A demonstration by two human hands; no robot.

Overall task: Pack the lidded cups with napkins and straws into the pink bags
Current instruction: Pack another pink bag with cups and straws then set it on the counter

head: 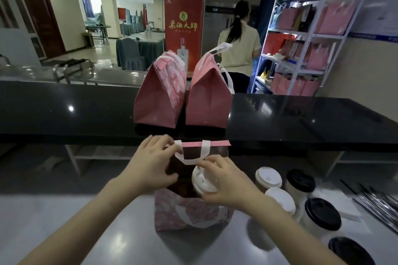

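Observation:
An open pink bag (189,215) with white handles stands on the grey counter right in front of me. My left hand (150,163) grips the bag's left rim and holds its mouth apart. My right hand (224,183) holds a white-lidded cup (202,183) by its top, and the cup sits in the bag's mouth. Two closed pink bags (159,94) (209,97) stand side by side on the black upper counter behind.
To the right on the grey counter (86,232) stand white-lidded cups (268,177) (281,200) and black-lidded cups (300,180) (322,215), white napkins (342,204) and wrapped straws (379,202). A person stands at a shelf (301,45) of pink bags behind the black counter (64,112).

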